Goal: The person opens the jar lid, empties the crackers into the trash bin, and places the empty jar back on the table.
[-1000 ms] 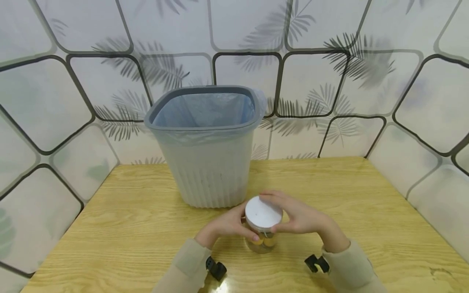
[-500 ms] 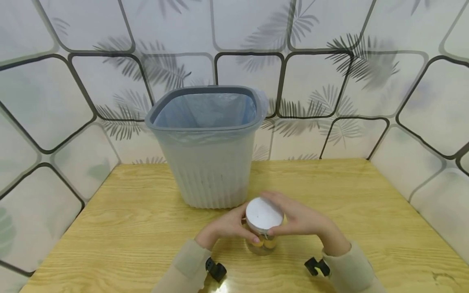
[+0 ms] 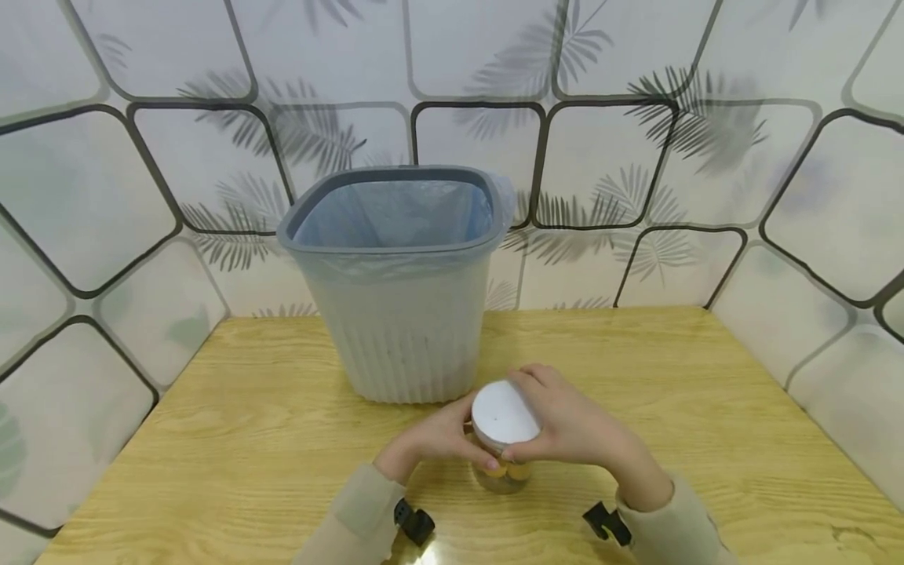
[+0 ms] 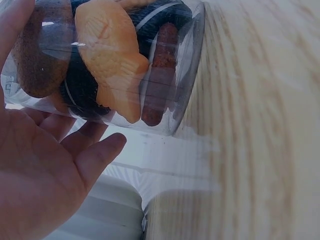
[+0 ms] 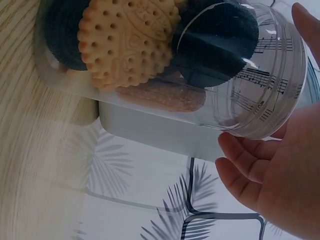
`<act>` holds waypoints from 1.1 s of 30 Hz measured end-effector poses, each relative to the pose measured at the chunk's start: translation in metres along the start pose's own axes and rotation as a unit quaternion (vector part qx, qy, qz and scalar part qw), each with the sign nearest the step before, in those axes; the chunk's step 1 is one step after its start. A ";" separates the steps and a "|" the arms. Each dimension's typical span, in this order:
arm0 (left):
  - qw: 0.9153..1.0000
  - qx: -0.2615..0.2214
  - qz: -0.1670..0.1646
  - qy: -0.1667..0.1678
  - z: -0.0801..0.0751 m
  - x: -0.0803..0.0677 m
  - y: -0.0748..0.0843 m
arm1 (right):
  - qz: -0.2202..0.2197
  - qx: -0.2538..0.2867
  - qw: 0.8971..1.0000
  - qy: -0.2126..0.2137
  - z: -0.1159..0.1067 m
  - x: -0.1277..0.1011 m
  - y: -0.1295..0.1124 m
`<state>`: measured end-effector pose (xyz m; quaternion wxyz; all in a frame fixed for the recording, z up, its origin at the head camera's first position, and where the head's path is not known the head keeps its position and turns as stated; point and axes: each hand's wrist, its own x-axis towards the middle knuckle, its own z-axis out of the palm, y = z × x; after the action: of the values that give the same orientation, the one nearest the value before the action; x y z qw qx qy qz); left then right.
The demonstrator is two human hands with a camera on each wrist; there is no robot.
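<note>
A clear jar (image 3: 503, 472) of biscuits stands on the wooden table (image 3: 233, 439), closed by a white lid (image 3: 500, 414). My left hand (image 3: 452, 434) grips the jar's body from the left, thumb on the front. My right hand (image 3: 558, 424) curls round the lid's right side, its thumb on the lid's front rim. In the left wrist view the jar (image 4: 115, 60) shows fish-shaped and dark biscuits above my left palm (image 4: 35, 185). The right wrist view shows the jar (image 5: 150, 55) with round pale and dark biscuits, and my right hand's fingers (image 5: 250, 170) by its lid end.
A grey bin (image 3: 399, 314) lined with a pale blue bag stands just behind the jar, at the table's back. Patterned wall panels (image 3: 636, 157) enclose the table on three sides. Bare tabletop lies to the left and right of my hands.
My right hand has turned and wrapped further round the lid, covering more of its right side. The jar and my left hand have stayed nearly in place.
</note>
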<state>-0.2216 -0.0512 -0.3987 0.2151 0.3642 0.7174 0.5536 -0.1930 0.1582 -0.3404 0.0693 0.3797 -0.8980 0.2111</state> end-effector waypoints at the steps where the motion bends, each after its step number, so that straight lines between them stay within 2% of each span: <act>1: 1.000 0.001 0.001 0.000 0.000 0.000 0.000 | -0.002 -0.001 1.000 0.001 0.000 0.000 0.000; 7: 1.000 0.002 0.006 -0.003 -0.001 0.000 -0.002 | -0.010 0.003 1.000 -0.002 0.000 0.000 0.002; 11: 1.000 -0.002 0.015 -0.005 -0.002 0.000 -0.001 | -0.022 0.043 0.999 -0.017 -0.001 0.001 0.006; 19: 1.000 0.006 0.018 -0.006 -0.001 0.000 -0.001 | -0.080 0.119 0.989 -0.037 0.000 0.001 0.017; 27: 1.000 -0.001 0.025 -0.012 0.000 -0.004 0.015 | -0.101 0.136 0.984 -0.049 -0.001 0.000 0.016; 33: 0.999 0.008 0.039 -0.008 -0.001 -0.001 -0.002 | -0.113 0.133 0.984 -0.037 0.001 0.000 0.016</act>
<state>-0.2217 -0.0528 -0.4005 0.1965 0.3982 0.7050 0.5530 -0.2046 0.1681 -0.3467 0.0082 0.4925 -0.8149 0.3055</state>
